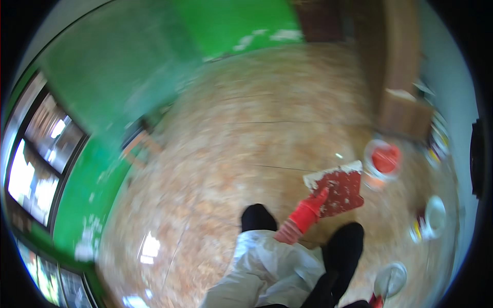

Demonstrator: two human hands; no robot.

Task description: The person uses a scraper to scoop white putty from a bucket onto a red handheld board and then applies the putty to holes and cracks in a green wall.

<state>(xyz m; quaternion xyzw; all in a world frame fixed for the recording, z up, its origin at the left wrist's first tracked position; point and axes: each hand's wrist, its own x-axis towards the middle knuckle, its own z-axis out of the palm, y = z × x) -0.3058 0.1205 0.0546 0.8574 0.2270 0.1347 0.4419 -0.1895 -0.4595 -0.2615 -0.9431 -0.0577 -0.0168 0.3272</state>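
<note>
Head view: your left hand (pixel 306 209), in a red glove, was out ahead of your body, above the tiled floor (pixel 215 143). Its fingers were closed on a flat red-brown board (pixel 341 191), gripping it at the near left side. Board face was speckled with white bits; its far edge carried a pale, whitish strip. It sat right of centre in the view, close to the white bucket (pixel 367 172) with red-orange stuff (pixel 385 157) in its mouth. Touching or just beside that bucket: couldn't tell.

Your right hand (pixel 377 301) barely made it in, cut off by the lower edge. Red glove there too, next to a round pale container (pixel 391 281). Couldn't tell if its fingers were open or gripping anything.

Right side of the floor: another white container (pixel 435 216), with a coloured label, lay between the bucket and the wall (pixel 454 87). Beyond the bucket stood a brown box (pixel 404 117), with more white containers (pixel 439 139) beside it.

Far left: a small wooden stool (pixel 139 145) near the patchy green wall (pixel 110 77), windows (pixel 43 149) past it. Your black shoe (pixel 258 218) and white clothing (pixel 272 262) filled the bottom. Blur hid finer detail.
</note>
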